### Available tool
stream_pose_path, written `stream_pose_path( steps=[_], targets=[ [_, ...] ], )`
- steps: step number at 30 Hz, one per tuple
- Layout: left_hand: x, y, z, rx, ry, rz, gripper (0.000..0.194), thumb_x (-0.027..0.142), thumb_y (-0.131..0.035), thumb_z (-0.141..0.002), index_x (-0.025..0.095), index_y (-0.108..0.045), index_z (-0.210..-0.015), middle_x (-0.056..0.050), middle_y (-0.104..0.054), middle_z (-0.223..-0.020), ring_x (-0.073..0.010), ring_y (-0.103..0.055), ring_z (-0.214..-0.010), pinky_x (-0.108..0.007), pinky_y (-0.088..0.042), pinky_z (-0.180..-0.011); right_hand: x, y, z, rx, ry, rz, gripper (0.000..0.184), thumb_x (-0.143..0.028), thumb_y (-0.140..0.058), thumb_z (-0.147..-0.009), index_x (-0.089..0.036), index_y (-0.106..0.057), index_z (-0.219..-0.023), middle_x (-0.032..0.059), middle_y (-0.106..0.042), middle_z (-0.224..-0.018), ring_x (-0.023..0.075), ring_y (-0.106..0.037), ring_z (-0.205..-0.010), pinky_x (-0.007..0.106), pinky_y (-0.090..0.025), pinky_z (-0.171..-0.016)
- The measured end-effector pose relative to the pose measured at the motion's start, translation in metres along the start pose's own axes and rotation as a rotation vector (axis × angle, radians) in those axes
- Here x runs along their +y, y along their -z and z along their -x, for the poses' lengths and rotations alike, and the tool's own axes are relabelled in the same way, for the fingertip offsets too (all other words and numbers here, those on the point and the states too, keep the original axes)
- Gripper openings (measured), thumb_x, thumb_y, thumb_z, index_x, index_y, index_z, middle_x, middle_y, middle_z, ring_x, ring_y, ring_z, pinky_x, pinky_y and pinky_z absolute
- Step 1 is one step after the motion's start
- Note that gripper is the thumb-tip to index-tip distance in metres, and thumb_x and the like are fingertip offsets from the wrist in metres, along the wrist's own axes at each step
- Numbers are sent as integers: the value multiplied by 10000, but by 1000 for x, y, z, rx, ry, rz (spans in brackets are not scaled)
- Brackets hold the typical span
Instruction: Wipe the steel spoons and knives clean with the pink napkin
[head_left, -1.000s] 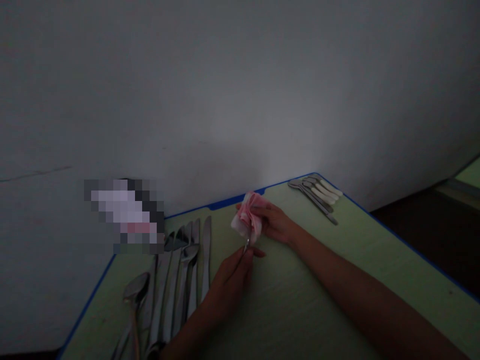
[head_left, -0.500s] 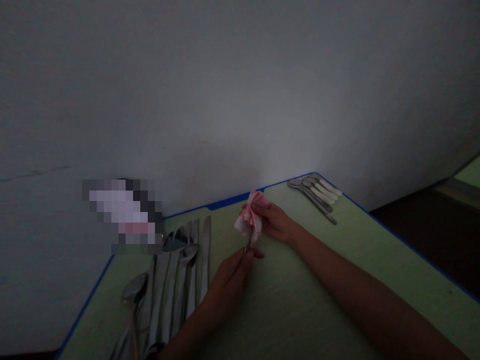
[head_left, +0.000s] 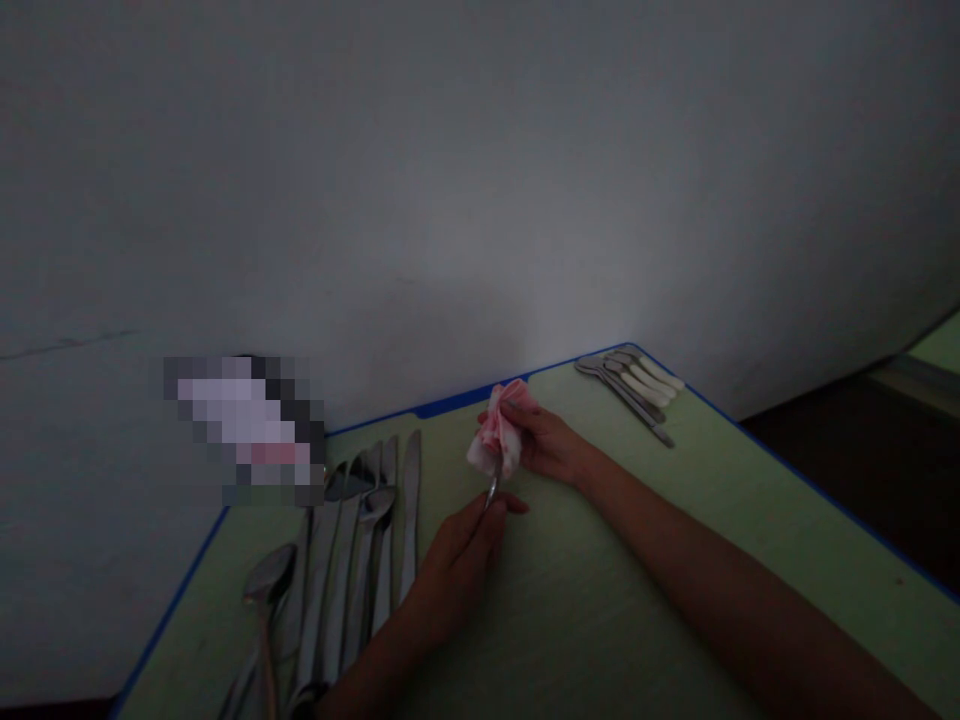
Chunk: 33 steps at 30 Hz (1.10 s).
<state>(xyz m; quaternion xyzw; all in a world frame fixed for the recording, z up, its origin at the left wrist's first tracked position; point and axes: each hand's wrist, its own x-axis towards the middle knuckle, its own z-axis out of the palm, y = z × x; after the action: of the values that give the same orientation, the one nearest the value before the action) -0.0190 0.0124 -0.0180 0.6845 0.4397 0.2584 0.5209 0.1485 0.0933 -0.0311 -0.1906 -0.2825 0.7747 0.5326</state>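
Observation:
My left hand [head_left: 466,555] is closed around the handle of a thin metal piece of cutlery [head_left: 491,492]. Its far end is hidden inside a pink and white cloth [head_left: 496,440], so I cannot tell whether it is a spoon or something else. My right hand [head_left: 546,440] pinches that cloth around the hidden end, thumb on top. Both hands are held over the middle of the green table [head_left: 600,600]. Left of my left hand lie several metal knives and spoons, among them a knife [head_left: 411,510] and a large spoon [head_left: 270,580].
Near the far right corner lies a small group of cutlery: metal spoons [head_left: 626,395] and several pieces with white handles [head_left: 651,380]. A pixelated dark object [head_left: 244,425] stands at the table's left back edge. A grey wall [head_left: 480,200] rises behind the blue-rimmed table.
The cloth has shifted and refolded slightly around the metal piece in my right hand, moving a little along it. My left hand stays almost in place. The cutlery groups have not moved.

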Motion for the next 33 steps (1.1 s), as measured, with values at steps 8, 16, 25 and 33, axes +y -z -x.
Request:
stream_pose_path(
  steps=[8, 16, 25, 33],
  targets=[
    [1, 0, 0, 8, 21, -32, 405, 494, -365, -920, 174, -593, -1020, 64, -320, -552, -100, -331, -502, -194, -233, -439, -1, -2, 1, -8, -10, 5, 208, -285, -652, -795, -99, -655, -886, 39, -679, -798, 103, -626, -693, 207, -511, -696],
    [0, 0, 0, 0, 2, -1, 381, 465, -385, -918, 164, -591, -1025, 69, -311, -545, -97, -324, -497, -196, -241, -449, -1, 0, 1, -8, -16, 25, 239, -305, -669, -777, -97, -660, -895, 40, -682, -808, 108, -626, -707, 212, -510, -714],
    [2, 0, 0, -2, 15, -5, 385, 476, -385, -915, 165, -594, -998, 61, -333, -561, -101, -319, -507, -200, -230, -450, -1, 0, 1, -11, -9, 38, 237, -310, -660, -786, -102, -666, -898, 46, -682, -816, 109, -624, -711, 213, -502, -726],
    [2, 0, -2, 22, 24, -2, 392, 475, -375, -912, 161, -597, -992, 64, -332, -559, -104, -327, -497, -208, -243, -458, 4, -1, -4, 49, 45, 4, 217, -305, -666, -772, -105, -653, -854, 58, -688, -809, 132, -630, -738, 247, -500, -771]
  ],
)
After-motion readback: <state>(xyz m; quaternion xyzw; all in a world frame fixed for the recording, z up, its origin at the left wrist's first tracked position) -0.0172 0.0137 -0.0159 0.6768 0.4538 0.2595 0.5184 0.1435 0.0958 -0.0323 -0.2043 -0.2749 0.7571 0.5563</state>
